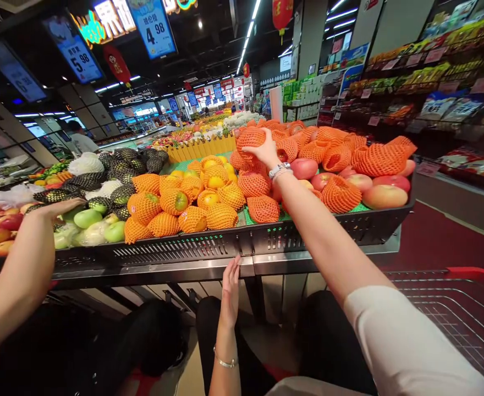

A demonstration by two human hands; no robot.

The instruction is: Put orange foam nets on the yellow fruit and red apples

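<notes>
My right hand [264, 149], with a watch on its wrist, is closed round a fruit in a red-orange foam net [250, 137] at the back of the heap. The net hides what kind it is. Bare red apples [384, 196] and more netted fruit [341, 193] lie around and to the right of it. Below the bin, my left hand [230, 286] has its fingers stretched out and holds nothing. Its fingertips are by the metal edge [217, 264] of the stand; whether they touch it I cannot tell.
Left of me, another person's hand [56, 210] reaches over green apples [88, 218]. Orange-netted fruit [192, 219] fills the middle of the black bin [176, 250]. A wire shopping cart [452, 302] stands at the right, below packed shelves [440, 82].
</notes>
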